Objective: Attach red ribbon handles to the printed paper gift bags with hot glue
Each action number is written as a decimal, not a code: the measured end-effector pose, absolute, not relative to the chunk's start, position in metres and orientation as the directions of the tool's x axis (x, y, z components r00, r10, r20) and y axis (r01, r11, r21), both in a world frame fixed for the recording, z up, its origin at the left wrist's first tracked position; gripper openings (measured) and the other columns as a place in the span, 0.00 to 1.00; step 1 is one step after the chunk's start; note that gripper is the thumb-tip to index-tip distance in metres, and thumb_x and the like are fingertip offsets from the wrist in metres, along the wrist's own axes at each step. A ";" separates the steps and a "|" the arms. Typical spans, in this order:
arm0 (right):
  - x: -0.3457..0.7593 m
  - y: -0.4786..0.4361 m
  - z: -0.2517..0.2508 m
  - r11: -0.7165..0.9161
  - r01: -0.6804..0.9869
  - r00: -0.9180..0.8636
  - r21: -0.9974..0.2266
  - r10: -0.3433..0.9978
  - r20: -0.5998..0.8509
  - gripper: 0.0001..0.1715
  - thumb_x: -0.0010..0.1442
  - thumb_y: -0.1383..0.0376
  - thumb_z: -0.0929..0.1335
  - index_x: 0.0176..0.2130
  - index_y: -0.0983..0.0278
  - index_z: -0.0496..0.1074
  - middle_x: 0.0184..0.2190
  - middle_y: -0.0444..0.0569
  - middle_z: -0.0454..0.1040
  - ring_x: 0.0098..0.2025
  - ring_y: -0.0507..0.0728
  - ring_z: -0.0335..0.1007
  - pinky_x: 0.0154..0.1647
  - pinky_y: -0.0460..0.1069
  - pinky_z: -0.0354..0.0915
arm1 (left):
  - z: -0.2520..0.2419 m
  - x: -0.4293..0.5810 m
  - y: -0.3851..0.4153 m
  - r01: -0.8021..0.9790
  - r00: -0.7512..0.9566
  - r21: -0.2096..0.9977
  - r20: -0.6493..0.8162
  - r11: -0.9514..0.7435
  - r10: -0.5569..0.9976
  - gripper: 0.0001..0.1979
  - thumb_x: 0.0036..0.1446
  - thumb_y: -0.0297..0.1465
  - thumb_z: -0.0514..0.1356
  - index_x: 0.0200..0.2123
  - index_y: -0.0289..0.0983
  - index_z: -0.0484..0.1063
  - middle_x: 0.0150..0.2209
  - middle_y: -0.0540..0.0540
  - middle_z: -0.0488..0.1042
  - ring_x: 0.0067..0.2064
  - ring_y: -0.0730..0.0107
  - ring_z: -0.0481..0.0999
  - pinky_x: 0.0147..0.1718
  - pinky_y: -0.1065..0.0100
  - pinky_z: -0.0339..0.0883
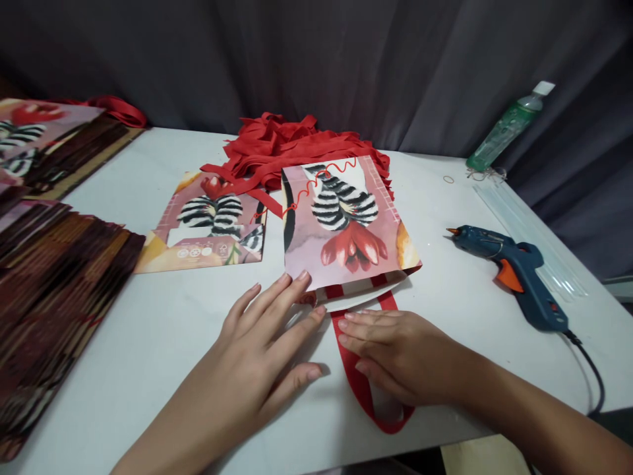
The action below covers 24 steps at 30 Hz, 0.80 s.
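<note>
A paper gift bag [346, 218] printed with a red flower and a black-and-white striped bow lies flat, its mouth towards me. From the mouth a red ribbon handle [356, 376] loops out over the table. My left hand [267, 343] is spread, its fingertips at the bag's lower left corner and mouth edge. On the ribbon rests my right hand [400, 353], palm down with fingers stretched out together; whether it pinches anything underneath is hidden. Left of this bag lies a second folded bag [208, 218] with the same print.
Behind the bags is a heap of red ribbons [297, 145]. Stacks of folded bags [59, 297] fill the left side. At right lie a blue glue gun [519, 277] with a cord, clear glue sticks [524, 231] and a leaning green bottle [509, 128]. A dark curtain [316, 59] hangs behind.
</note>
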State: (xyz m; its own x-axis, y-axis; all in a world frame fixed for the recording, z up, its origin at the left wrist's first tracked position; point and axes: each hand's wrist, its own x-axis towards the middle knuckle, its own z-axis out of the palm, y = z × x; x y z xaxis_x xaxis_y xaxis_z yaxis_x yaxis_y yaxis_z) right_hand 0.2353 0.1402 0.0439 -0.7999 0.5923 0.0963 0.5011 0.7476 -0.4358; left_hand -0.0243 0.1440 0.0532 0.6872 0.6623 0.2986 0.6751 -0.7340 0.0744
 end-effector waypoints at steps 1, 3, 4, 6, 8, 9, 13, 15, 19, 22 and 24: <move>0.235 0.140 0.044 0.744 0.504 -0.798 -0.438 0.595 0.092 0.22 0.68 0.64 0.59 0.55 0.71 0.69 0.58 0.55 0.70 0.59 0.58 0.67 0.62 0.51 0.62 | 0.054 -0.024 0.144 0.675 0.686 0.077 0.300 -0.734 0.662 0.22 0.61 0.40 0.57 0.57 0.41 0.69 0.67 0.37 0.55 0.66 0.47 0.57 0.62 0.50 0.53; 0.235 0.140 0.044 0.741 0.507 -0.798 -0.440 0.597 0.088 0.22 0.68 0.64 0.59 0.55 0.71 0.69 0.58 0.55 0.70 0.59 0.58 0.67 0.62 0.52 0.62 | 0.054 -0.024 0.144 0.673 0.692 0.064 0.296 -0.737 0.658 0.22 0.61 0.41 0.57 0.57 0.41 0.69 0.67 0.36 0.54 0.66 0.46 0.57 0.61 0.49 0.54; 0.234 0.140 0.044 0.742 0.506 -0.797 -0.439 0.597 0.089 0.22 0.68 0.64 0.59 0.55 0.71 0.69 0.58 0.56 0.70 0.59 0.58 0.67 0.62 0.52 0.62 | 0.054 -0.024 0.145 0.671 0.697 0.055 0.291 -0.739 0.655 0.22 0.61 0.41 0.57 0.57 0.41 0.68 0.67 0.36 0.54 0.66 0.46 0.57 0.60 0.48 0.55; 0.234 0.139 0.044 0.746 0.502 -0.799 -0.439 0.593 0.094 0.22 0.68 0.64 0.59 0.55 0.71 0.69 0.58 0.56 0.71 0.59 0.58 0.67 0.62 0.53 0.62 | 0.054 -0.024 0.145 0.671 0.701 0.046 0.285 -0.740 0.654 0.23 0.61 0.41 0.57 0.57 0.41 0.68 0.67 0.35 0.53 0.66 0.45 0.57 0.60 0.47 0.55; 0.235 0.139 0.044 0.746 0.497 -0.802 -0.444 0.590 0.095 0.21 0.68 0.64 0.59 0.55 0.72 0.69 0.57 0.56 0.71 0.59 0.58 0.67 0.62 0.52 0.62 | 0.054 -0.025 0.144 0.671 0.700 0.051 0.285 -0.740 0.655 0.23 0.61 0.41 0.57 0.57 0.41 0.68 0.67 0.36 0.54 0.66 0.45 0.57 0.60 0.47 0.55; 0.235 0.140 0.044 0.746 0.493 -0.802 -0.447 0.589 0.099 0.21 0.68 0.65 0.59 0.55 0.72 0.69 0.57 0.56 0.71 0.59 0.58 0.67 0.63 0.52 0.62 | 0.053 -0.025 0.144 0.671 0.700 0.053 0.284 -0.740 0.655 0.23 0.61 0.40 0.57 0.57 0.41 0.68 0.67 0.36 0.54 0.66 0.45 0.57 0.60 0.48 0.55; 0.235 0.142 0.046 0.741 0.488 -0.805 -0.460 0.586 0.091 0.22 0.68 0.65 0.59 0.55 0.72 0.70 0.57 0.56 0.71 0.59 0.58 0.67 0.63 0.52 0.62 | 0.052 -0.025 0.144 0.668 0.708 0.039 0.274 -0.743 0.650 0.23 0.61 0.40 0.57 0.58 0.40 0.67 0.68 0.35 0.52 0.66 0.45 0.55 0.60 0.47 0.54; 0.235 0.143 0.046 0.730 0.495 -0.802 -0.471 0.592 0.075 0.22 0.68 0.64 0.59 0.55 0.72 0.71 0.57 0.56 0.71 0.59 0.58 0.67 0.62 0.52 0.62 | 0.051 -0.025 0.144 0.667 0.710 0.040 0.271 -0.744 0.650 0.24 0.61 0.40 0.57 0.59 0.40 0.66 0.68 0.35 0.51 0.67 0.45 0.54 0.61 0.47 0.52; 0.237 0.142 0.047 0.722 0.501 -0.800 -0.478 0.597 0.063 0.22 0.69 0.64 0.58 0.55 0.70 0.71 0.57 0.55 0.71 0.59 0.57 0.67 0.62 0.51 0.62 | 0.049 -0.026 0.144 0.676 0.699 0.061 0.262 -0.734 0.665 0.23 0.61 0.40 0.58 0.59 0.41 0.67 0.69 0.38 0.49 0.67 0.46 0.54 0.63 0.48 0.50; 0.238 0.142 0.047 0.723 0.499 -0.804 -0.478 0.592 0.057 0.21 0.69 0.65 0.58 0.55 0.70 0.70 0.58 0.54 0.71 0.60 0.56 0.66 0.63 0.51 0.61 | 0.049 -0.027 0.144 0.676 0.701 0.058 0.256 -0.735 0.665 0.24 0.61 0.40 0.57 0.59 0.42 0.66 0.69 0.38 0.48 0.67 0.46 0.53 0.62 0.47 0.51; 0.238 0.143 0.047 0.733 0.488 -0.809 -0.474 0.583 0.069 0.21 0.69 0.66 0.58 0.55 0.70 0.70 0.58 0.55 0.70 0.60 0.55 0.65 0.64 0.51 0.60 | 0.049 -0.027 0.144 0.674 0.703 0.059 0.256 -0.736 0.664 0.24 0.61 0.40 0.57 0.59 0.42 0.65 0.69 0.38 0.48 0.67 0.46 0.53 0.62 0.47 0.51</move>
State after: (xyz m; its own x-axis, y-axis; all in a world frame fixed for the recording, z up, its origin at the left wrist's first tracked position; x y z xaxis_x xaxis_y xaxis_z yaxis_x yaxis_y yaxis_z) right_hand 0.2382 0.1426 0.0466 -0.8094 0.5833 0.0688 0.4878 0.7328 -0.4744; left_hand -0.0270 0.1440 0.0487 0.7026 0.6639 0.2560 0.6741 -0.7362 0.0591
